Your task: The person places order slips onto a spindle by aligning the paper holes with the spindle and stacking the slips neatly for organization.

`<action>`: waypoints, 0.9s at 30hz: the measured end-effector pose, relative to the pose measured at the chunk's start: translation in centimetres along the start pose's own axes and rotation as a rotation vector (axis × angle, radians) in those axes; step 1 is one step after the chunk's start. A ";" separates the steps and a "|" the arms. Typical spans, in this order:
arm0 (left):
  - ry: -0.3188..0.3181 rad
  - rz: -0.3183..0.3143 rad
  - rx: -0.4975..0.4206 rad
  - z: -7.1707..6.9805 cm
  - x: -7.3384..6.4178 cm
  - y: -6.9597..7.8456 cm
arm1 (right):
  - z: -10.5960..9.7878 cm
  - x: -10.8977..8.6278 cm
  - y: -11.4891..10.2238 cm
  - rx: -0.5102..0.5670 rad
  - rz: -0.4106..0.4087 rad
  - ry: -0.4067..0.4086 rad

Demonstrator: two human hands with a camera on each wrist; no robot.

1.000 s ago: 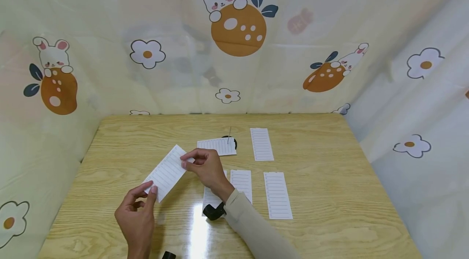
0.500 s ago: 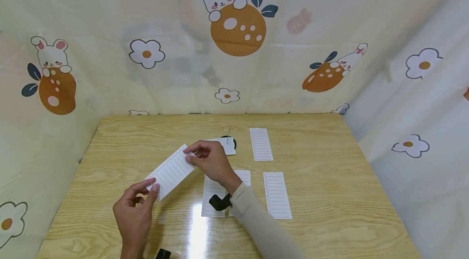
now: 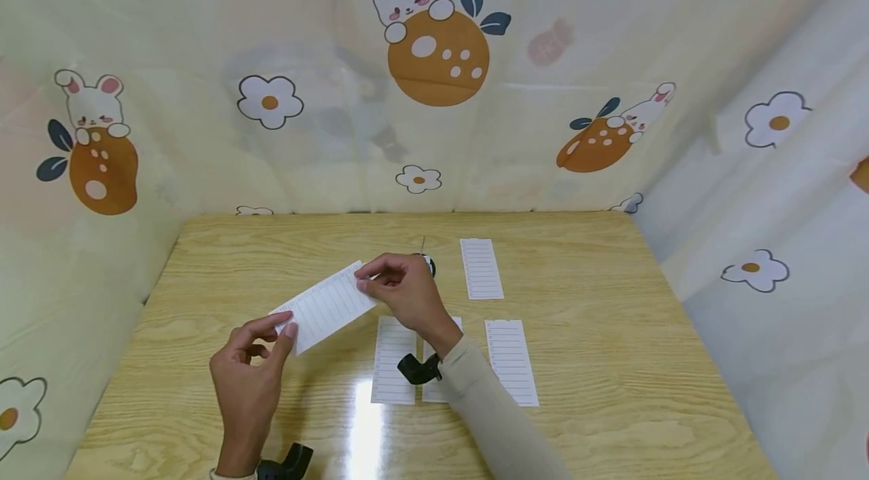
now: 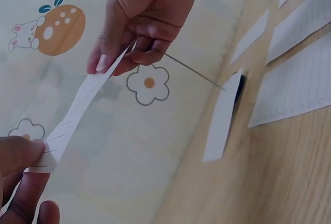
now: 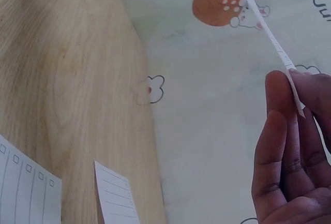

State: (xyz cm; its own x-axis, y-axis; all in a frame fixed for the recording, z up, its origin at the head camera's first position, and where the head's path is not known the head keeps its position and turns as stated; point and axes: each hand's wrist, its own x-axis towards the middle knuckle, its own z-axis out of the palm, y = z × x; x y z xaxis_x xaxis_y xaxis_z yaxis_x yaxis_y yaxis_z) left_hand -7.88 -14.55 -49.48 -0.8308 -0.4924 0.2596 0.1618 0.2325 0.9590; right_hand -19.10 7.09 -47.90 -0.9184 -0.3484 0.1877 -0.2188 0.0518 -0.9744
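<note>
Held checklist slip: the lined paper slip (image 3: 329, 306) hangs in the air left of the laid-out slips, slanting up toward its right end.
Left hand: the left hand (image 3: 247, 374) pinches the lower end between thumb and fingers.
Right hand: the right hand (image 3: 410, 295) pinches the upper end, thumb against forefinger.
Tabletop edges: the wood tabletop (image 3: 611, 314) meets the patterned cloth (image 3: 326, 27) at its far edge; wood stretches from the left hand to the left edge, and from the slips to the right edge.
Tight side: the metal spike (image 4: 194, 71) stands just beyond the right hand, with another slip (image 4: 222, 120) at its foot; a row of three slips (image 3: 394, 359) lies partly under the right forearm.
Since a second ago: the held slip lies flatter, and the right hand has shifted up and rightward, covering most of the slip by the spike from above.
</note>
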 end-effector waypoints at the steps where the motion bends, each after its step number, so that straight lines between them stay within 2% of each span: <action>1: -0.003 0.006 0.000 0.1 0.1 0.1 | -0.1 0.0 -0.1 0.004 -0.003 0.008; 8: -0.022 0.033 -0.002 1.0 1.0 0.4 | -0.9 -0.2 -0.4 0.017 -0.020 0.059; 27: -0.072 0.044 -0.007 3.1 2.7 1.2 | -2.8 -0.1 -1.3 0.003 -0.030 0.148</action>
State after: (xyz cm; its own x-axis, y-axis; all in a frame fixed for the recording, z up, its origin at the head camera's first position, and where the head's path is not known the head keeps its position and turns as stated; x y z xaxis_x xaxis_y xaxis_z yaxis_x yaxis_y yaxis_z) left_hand -11.62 -13.01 -47.98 -0.8587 -0.4204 0.2930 0.2028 0.2463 0.9478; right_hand -19.63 9.71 -46.26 -0.9500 -0.2078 0.2332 -0.2466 0.0409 -0.9682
